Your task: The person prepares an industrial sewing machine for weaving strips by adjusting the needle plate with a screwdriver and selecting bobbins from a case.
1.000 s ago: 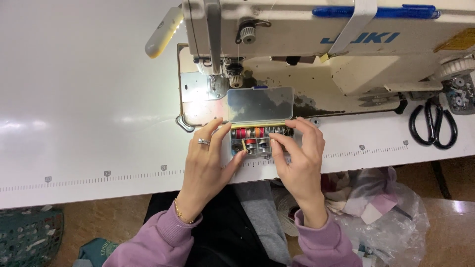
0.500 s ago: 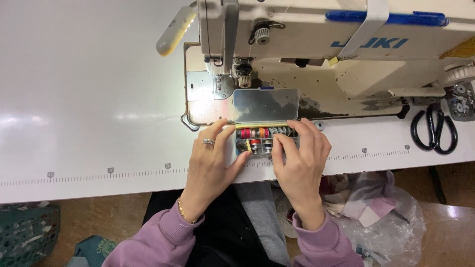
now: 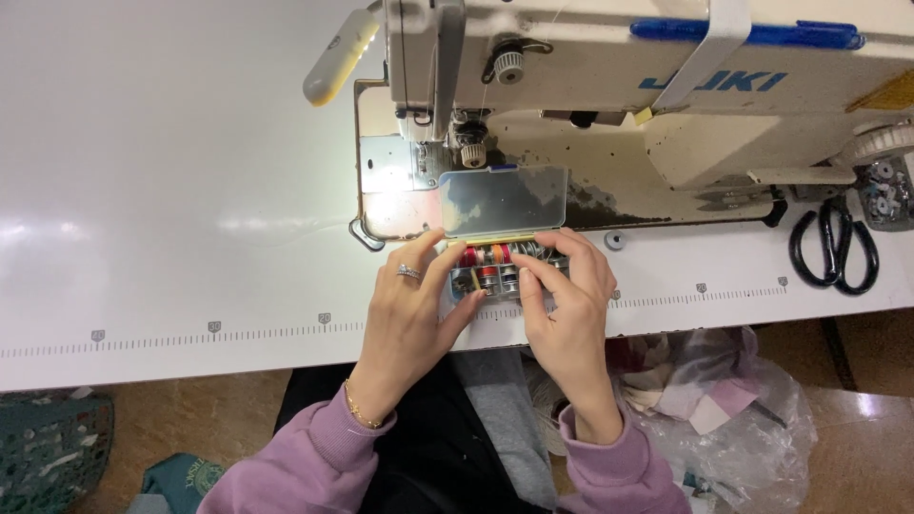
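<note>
Bright and sharp — the machine lamp point(image 3: 383, 178) glares white, soft sheen across the table point(image 3: 171, 190).

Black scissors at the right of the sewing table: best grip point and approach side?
Take the scissors by the two loop handles, which lie toward the table's front edge, coming from above and the near side. They lie flat, blades pointing away toward the sewing machine, so the tips are crowded. Both hands, left hand and right hand, are at the small bobbin box.

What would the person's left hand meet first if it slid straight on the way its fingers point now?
The left hand points up and right across the small bobbin box. Straight on, it would probably meet the box's raised clear lid first, then the sewing machine; depth is unclear.
</note>
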